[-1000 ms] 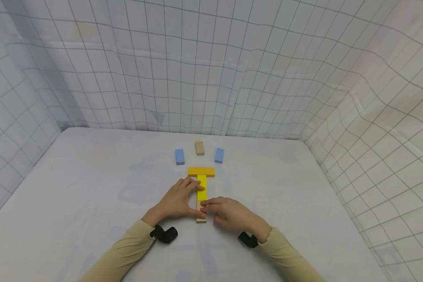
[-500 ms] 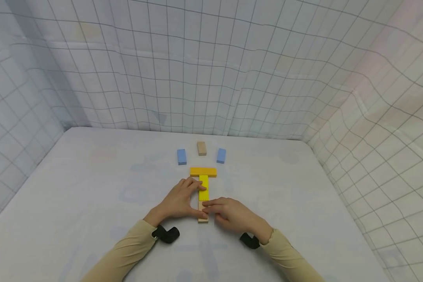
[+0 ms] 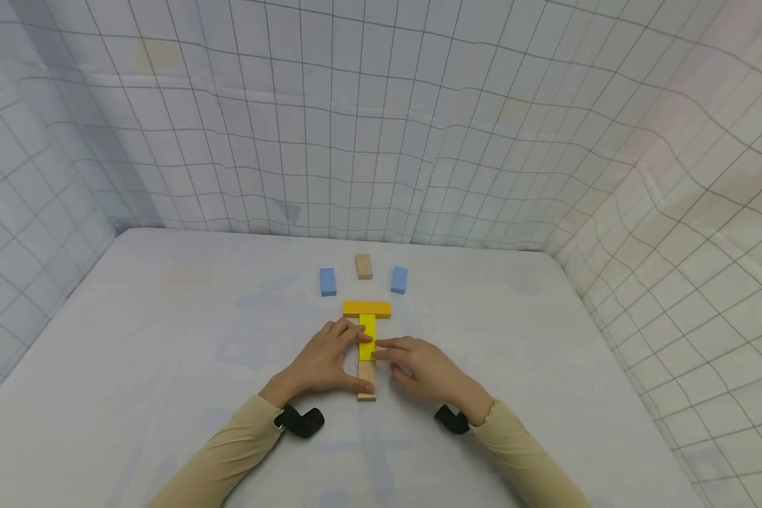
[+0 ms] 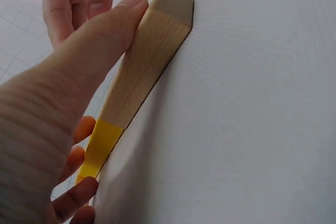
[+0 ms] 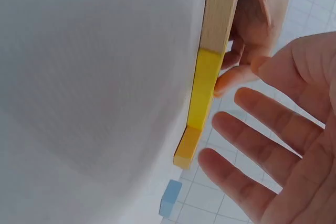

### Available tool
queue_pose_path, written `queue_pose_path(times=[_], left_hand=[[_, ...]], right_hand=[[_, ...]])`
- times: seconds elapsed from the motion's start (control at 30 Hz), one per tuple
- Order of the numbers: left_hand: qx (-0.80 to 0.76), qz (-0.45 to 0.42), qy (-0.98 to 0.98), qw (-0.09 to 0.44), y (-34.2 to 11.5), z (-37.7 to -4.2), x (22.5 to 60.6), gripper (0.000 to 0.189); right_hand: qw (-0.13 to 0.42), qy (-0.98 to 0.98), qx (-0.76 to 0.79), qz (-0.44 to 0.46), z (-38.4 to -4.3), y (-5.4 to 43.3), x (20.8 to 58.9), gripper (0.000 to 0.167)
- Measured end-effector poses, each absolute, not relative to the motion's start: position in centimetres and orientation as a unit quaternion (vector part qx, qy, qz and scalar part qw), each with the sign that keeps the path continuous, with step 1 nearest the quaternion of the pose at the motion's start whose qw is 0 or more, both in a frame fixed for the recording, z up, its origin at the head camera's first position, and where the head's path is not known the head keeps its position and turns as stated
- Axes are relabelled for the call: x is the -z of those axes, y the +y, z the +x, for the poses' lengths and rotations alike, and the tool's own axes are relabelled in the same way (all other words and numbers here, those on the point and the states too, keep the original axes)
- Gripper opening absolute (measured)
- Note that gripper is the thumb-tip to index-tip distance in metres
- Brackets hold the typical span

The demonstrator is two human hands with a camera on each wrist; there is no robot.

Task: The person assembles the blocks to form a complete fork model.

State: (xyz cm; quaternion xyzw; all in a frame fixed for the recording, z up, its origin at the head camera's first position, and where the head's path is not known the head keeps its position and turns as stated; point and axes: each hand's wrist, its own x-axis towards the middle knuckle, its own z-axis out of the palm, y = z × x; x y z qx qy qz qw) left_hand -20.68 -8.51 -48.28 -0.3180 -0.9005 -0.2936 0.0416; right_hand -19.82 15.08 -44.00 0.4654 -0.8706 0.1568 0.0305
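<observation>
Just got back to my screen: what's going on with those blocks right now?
A person is lining up flat blocks on the table. The left hand touches the plain wooden block with its thumb and the yellow block with its fingers. The right hand is open beside the yellow block, fingertips near it. An orange block caps the row crosswise, like a T. Two blue blocks and another wooden block lie apart beyond.
</observation>
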Motion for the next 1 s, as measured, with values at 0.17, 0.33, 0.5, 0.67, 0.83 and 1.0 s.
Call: queue_pose_path(times=[0.17,0.33,0.5,0.67,0.83,1.0], left_hand=[[0.291,-0.315,-0.902,0.039,-8.5,-20.7,48.1,0.083],[0.29,-0.316,-0.903,0.034,-8.4,-20.7,48.1,0.082],[0.292,-0.316,-0.902,0.033,-8.6,-20.6,48.1,0.081],[0.294,-0.317,-0.901,0.035,-8.7,-20.6,48.1,0.082],[0.294,-0.315,-0.902,0.031,-8.6,-20.7,48.2,0.083],[0.298,-0.322,-0.897,0.048,-8.6,-20.7,48.3,0.081]], right_hand=[[0.09,-0.882,-0.157,0.435,-21.2,15.2,43.9,0.035],[0.135,-0.894,-0.162,0.396,-22.8,15.2,43.9,0.036],[0.135,-0.909,-0.172,0.355,-24.4,14.8,43.9,0.034],[0.122,-0.922,-0.17,0.325,-25.9,14.5,44.0,0.037],[0.103,-0.934,-0.165,0.299,-27.1,14.4,44.2,0.038],[0.071,-0.947,-0.154,0.272,-28.0,14.3,44.2,0.04]])
